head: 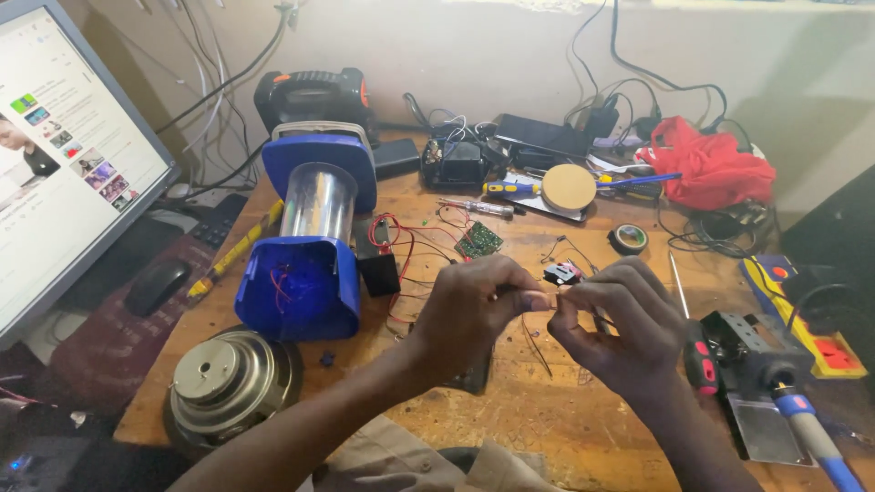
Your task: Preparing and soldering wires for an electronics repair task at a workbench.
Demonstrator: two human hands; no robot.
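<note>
My left hand [469, 314] and my right hand [615, 323] meet over the middle of a wooden workbench [565, 419]. Their fingertips pinch a small thin part between them, too small to name. Just beyond the fingers lies a small black and red component [562, 272] with thin wires. A green circuit board [478, 240] with red wires lies farther back. To the left lies a blue lantern [310, 232] with a clear middle, on its side.
A metal speaker driver [228, 383] sits at the front left. A monitor [64, 155], mouse [157, 285] and yellow screwdriver [232, 255] are left. A soldering iron [811, 428] and its stand [747, 342] are right. Tape roll [628, 239], red cloth [711, 164] and cables crowd the back.
</note>
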